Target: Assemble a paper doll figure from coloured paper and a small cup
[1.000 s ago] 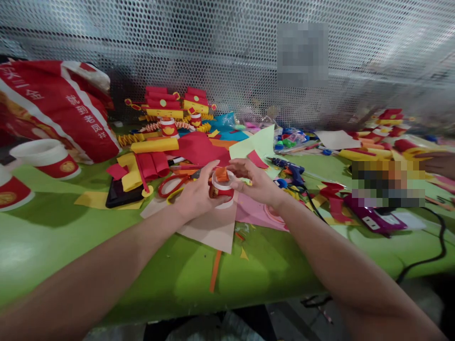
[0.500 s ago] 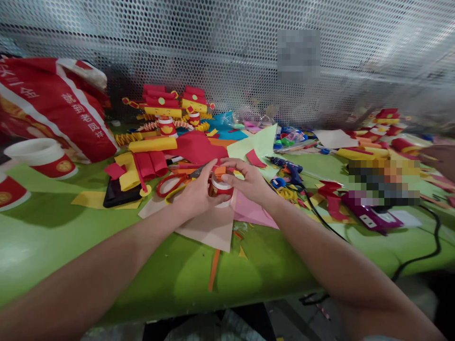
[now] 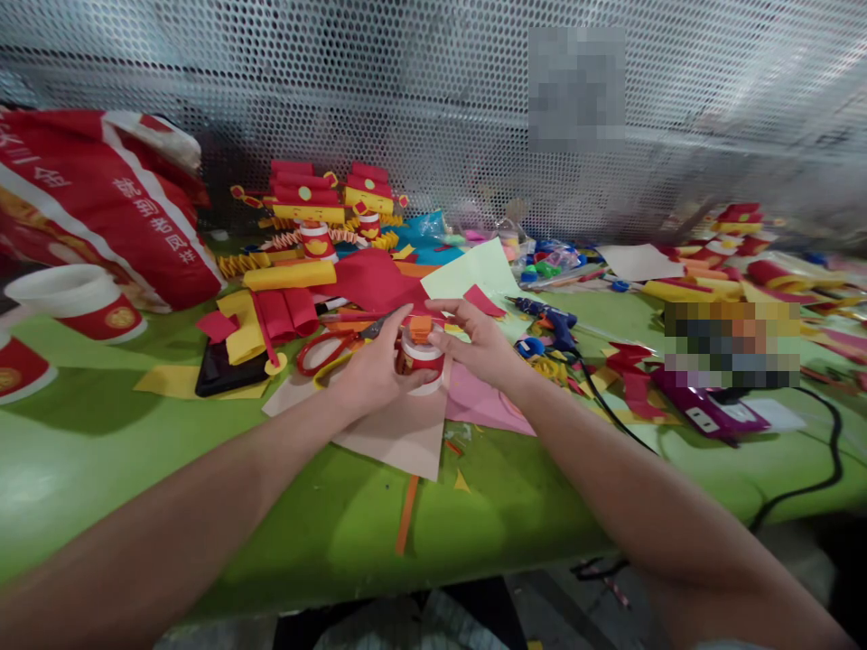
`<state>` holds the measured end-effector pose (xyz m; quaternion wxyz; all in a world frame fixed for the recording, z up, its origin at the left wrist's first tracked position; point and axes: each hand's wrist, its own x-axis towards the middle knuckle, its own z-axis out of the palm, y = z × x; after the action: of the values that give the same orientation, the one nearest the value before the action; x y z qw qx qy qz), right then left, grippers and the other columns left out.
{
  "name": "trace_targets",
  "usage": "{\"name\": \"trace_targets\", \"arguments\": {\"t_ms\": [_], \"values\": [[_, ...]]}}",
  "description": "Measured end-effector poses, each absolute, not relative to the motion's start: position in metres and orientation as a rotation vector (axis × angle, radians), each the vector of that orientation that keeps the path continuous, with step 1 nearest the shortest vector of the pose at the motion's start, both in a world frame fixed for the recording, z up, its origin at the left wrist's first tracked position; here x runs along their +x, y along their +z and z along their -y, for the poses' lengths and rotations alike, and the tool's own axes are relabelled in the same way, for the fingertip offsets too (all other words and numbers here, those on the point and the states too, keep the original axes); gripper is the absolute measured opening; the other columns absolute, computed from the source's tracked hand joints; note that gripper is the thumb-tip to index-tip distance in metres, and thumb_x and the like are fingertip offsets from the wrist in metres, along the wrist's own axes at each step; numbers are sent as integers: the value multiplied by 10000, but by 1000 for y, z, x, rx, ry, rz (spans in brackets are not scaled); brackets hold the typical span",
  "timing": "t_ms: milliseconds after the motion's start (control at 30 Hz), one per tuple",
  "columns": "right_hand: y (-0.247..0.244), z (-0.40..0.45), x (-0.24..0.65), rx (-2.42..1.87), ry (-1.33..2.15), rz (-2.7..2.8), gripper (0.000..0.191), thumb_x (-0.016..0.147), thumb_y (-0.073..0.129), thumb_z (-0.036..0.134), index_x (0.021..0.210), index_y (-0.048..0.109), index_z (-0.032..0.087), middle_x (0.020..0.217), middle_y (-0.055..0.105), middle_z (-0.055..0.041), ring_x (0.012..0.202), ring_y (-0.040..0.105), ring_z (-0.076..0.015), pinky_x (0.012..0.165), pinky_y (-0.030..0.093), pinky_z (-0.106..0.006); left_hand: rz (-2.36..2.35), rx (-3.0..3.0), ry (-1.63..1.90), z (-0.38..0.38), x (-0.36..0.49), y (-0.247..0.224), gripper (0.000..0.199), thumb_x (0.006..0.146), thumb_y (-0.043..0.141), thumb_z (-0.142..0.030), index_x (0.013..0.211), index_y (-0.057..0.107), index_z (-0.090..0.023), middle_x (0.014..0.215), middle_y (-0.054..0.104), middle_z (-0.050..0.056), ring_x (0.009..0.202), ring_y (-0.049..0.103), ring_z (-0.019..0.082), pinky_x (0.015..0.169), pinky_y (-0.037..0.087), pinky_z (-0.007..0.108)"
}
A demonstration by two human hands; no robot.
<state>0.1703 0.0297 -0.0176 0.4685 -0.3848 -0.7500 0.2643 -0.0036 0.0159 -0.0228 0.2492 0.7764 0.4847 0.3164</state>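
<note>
My left hand (image 3: 371, 370) is wrapped round the left side of a small red and white paper cup (image 3: 425, 368), thumb across its front. The cup stands upside down over a beige paper sheet (image 3: 399, 444). A small folded orange paper piece (image 3: 421, 328) sits on top of it. Close by on the right is my right hand (image 3: 480, 346), its fingers apart and curved above the cup, thumb tip beside the orange piece. Whether the thumb touches it I cannot tell. Red-handled scissors (image 3: 329, 352) lie left of the cup, partly behind my left hand.
A blue glue gun (image 3: 552, 318) with a black cord lies to the right, near a purple power strip (image 3: 708, 406). Finished paper-cup figures (image 3: 308, 208) stand at the back. Larger paper cups (image 3: 81, 302), a phone (image 3: 230, 368) and a red bag (image 3: 128, 208) are on the left.
My right hand has shifted slightly right, off the orange piece, which shows more fully. My left hand keeps its place on the cup. The pale green sheet has moved a little left.
</note>
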Motion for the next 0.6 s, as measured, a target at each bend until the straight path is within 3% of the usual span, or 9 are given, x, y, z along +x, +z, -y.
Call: {"name": "trace_targets", "arguments": {"t_ms": [100,267,400,600], "values": [[-16,-29,173,-830,451,1927,365,819,513,427,1131,537,237,1212,564,-87,1168,494,-203,973,404,-405,-1324,2116,860,-17,-4,-25,849,657,677,-350,1367,238,-193,1017,631,99,837,632,250,743,494,397],[-14,-28,175,-739,146,2061,310,858,439,430,980,644,231,1185,577,-95,1252,404,-236,1005,375,-458,-1313,2109,888,-19,-5,-29,891,634,707,-374,1375,237,-219,1035,627,102,838,635,254,741,503,399],[-16,-30,177,-750,68,2063,337,876,399,427,931,666,229,1122,611,-90,1231,426,-238,979,401,-464,-1296,2107,919,-18,-4,-29,884,633,708,-365,1372,244,-223,1114,608,112,947,619,285,785,496,408],[-16,-30,178,-718,46,2039,302,873,421,398,900,649,202,1079,630,-110,1190,468,-232,962,416,-450,-1311,2100,922,-17,-4,-29,872,621,715,-353,1347,253,-216,1091,617,112,937,626,287,778,499,411]]}}
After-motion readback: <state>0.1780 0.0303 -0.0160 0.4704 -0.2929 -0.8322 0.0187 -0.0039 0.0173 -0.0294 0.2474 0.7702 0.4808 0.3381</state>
